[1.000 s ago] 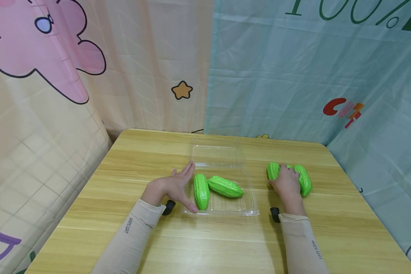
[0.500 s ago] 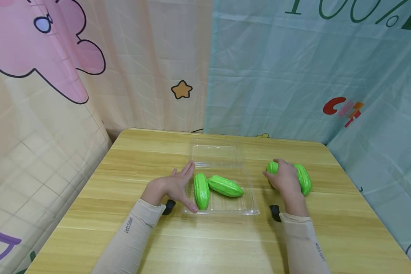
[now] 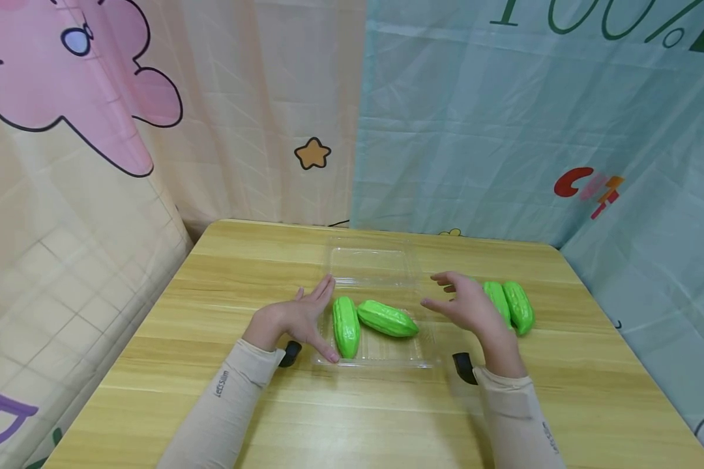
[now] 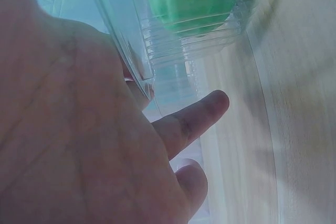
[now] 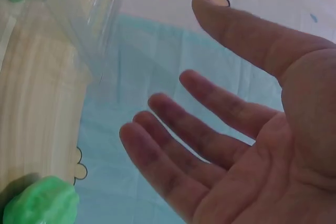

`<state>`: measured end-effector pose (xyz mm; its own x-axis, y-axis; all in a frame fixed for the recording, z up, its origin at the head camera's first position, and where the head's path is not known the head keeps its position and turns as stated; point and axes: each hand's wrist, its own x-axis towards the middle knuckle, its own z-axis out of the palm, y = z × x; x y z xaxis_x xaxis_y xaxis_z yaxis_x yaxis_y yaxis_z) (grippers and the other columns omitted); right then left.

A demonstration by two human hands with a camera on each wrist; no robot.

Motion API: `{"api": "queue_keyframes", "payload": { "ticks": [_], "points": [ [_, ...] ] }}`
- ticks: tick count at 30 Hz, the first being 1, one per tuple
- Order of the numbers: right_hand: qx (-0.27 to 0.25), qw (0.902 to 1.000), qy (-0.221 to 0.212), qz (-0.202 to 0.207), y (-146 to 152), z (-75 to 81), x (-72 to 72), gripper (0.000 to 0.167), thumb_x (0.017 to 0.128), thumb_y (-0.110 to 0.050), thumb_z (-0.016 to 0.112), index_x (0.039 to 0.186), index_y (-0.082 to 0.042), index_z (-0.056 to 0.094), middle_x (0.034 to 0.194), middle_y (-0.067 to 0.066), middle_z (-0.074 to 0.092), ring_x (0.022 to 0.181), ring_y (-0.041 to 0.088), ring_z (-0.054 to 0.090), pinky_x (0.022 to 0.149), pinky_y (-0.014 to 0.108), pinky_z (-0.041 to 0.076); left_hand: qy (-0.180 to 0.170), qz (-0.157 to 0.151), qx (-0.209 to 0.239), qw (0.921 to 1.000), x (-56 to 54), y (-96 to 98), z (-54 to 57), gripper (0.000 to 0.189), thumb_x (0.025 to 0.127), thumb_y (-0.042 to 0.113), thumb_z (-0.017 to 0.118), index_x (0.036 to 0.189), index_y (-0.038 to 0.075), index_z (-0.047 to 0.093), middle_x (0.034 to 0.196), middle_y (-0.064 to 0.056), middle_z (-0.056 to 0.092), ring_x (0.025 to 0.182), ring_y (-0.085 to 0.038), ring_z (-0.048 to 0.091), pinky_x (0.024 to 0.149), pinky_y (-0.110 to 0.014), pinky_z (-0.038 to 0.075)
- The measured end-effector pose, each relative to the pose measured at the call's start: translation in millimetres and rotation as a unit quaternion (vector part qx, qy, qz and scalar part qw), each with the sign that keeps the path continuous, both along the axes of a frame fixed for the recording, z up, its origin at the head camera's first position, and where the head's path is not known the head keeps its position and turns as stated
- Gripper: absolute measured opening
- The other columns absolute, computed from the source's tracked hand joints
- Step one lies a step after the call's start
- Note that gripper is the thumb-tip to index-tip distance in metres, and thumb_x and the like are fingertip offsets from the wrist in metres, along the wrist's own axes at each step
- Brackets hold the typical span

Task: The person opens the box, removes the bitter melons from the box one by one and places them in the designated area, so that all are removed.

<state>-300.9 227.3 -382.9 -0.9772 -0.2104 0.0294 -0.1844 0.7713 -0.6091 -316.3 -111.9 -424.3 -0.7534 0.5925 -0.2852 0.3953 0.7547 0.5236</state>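
A clear plastic clamshell box (image 3: 387,352) lies open in the head view, its lid (image 3: 371,264) folded back on the far side. Inside its base are two bright green, ridged bitter melons, one upright at the left (image 3: 345,327) and one slanting beside it (image 3: 387,318). My left hand (image 3: 293,322) touches the box's left edge with fingers spread, the thumb at the front corner. My right hand (image 3: 469,306) hovers near the box's right side with nothing in it, palm facing left. Beyond it lie more bitter melons (image 3: 519,307), partly hidden by the hand.
A wooden table (image 3: 352,417) carries everything. Printed curtains (image 3: 475,130) hang close behind the table's far edge and along both sides.
My right hand has let go of the bitter melons at the right and moved left toward the box, empty. The left hand and the box have stayed in place.
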Motion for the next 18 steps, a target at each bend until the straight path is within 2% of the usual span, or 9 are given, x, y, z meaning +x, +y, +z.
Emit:
{"api": "queue_keyframes", "payload": {
  "ticks": [9,13,18],
  "points": [
    [-0.013,0.9948,-0.019,0.099,-20,-8.8,0.4,0.050,0.094,-0.025,0.074,0.135,0.002,0.060,0.135,0.023,0.059,0.121,0.044,0.056,0.096,0.052,0.051,0.003,-0.004,0.002,1.0000,0.5,0.0,0.9,0.154,0.062,0.059,0.091,0.157,0.008,-0.019,0.163,-0.006,-0.028,0.150,-0.029,-0.012,0.119,-0.054,-0.007],
    [0.013,0.9911,-0.018,0.131,-28,-12.3,1.1,0.051,0.092,-0.023,0.075,0.134,0.003,0.060,0.135,0.023,0.059,0.122,0.043,0.055,0.097,0.053,0.050,0.004,-0.003,0.004,1.0000,0.5,0.2,0.8,0.154,0.062,0.059,0.091,0.157,0.008,-0.019,0.163,-0.007,-0.027,0.151,-0.029,-0.012,0.119,-0.054,-0.007],
    [0.060,0.9866,-0.019,0.150,-35,-14.4,2.9,0.053,0.091,-0.023,0.077,0.134,0.003,0.061,0.134,0.019,0.061,0.122,0.043,0.055,0.097,0.054,0.049,0.005,-0.003,0.005,1.0000,-0.2,0.1,-0.4,0.154,0.063,0.058,0.091,0.158,0.008,-0.018,0.163,-0.007,-0.027,0.151,-0.029,-0.011,0.119,-0.054,-0.006]
  ]
}}
